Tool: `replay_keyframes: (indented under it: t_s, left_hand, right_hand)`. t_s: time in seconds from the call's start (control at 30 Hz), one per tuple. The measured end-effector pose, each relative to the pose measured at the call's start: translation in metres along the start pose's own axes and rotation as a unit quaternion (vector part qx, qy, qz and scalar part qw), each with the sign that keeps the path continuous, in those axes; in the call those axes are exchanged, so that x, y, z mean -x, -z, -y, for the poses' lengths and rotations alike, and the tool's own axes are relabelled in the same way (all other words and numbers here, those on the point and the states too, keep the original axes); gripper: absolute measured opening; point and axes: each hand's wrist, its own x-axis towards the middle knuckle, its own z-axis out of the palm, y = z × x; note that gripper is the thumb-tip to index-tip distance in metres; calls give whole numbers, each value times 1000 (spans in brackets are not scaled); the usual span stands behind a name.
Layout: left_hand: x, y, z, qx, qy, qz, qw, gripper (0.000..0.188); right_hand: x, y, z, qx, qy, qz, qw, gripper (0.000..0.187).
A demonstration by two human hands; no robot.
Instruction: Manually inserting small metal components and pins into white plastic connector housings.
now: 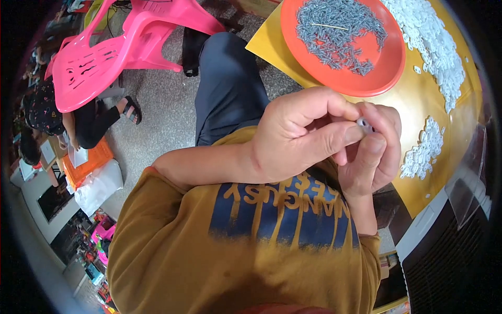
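My left hand (pixel 298 133) and my right hand (pixel 374 152) meet in front of my chest, fingertips together. Between their thumbs and forefingers they pinch a small white plastic piece (pixel 364 124) with dark holes in it. Fingers cover most of the piece, so I cannot make out its whole shape. Just beyond the hands lies a round orange-red plate (pixel 334 81), holding a heap of small grey metal screws or pins (pixel 334 36). To the right of my right hand is a small pile of white oval plastic pieces (pixel 423 149).
The yellow tabletop (pixel 444 172) carries a larger heap of white pieces (pixel 434 47) at the far right. A pink plastic chair (pixel 91 68) stands at the left on the speckled floor. Beyond it sits another person (pixel 86 118), near an orange bag and a white bag (pixel 99 186).
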Motion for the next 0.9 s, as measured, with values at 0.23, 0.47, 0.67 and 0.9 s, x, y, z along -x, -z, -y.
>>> replay_keyframes:
  t_s: [0.23, 0.47, 0.67, 0.9]
  left_hand:
    - [1, -1, 1, 83, 1, -20, 996, 20]
    - [-1, -1, -10, 0, 25, 25, 999, 26]
    - [-1, -5, -2, 1, -13, 19, 1000, 21]
    - [-1, -2, 2, -32, -30, 54, 998, 20]
  right_hand:
    - [-4, 2, 12, -53, -2, 33, 998, 33]
    - [0, 10, 8, 2, 27, 60, 998, 36]
    - [4, 9, 4, -131, 3, 24, 991, 29]
    - [9, 10, 6, -164, -18, -5, 986, 23]
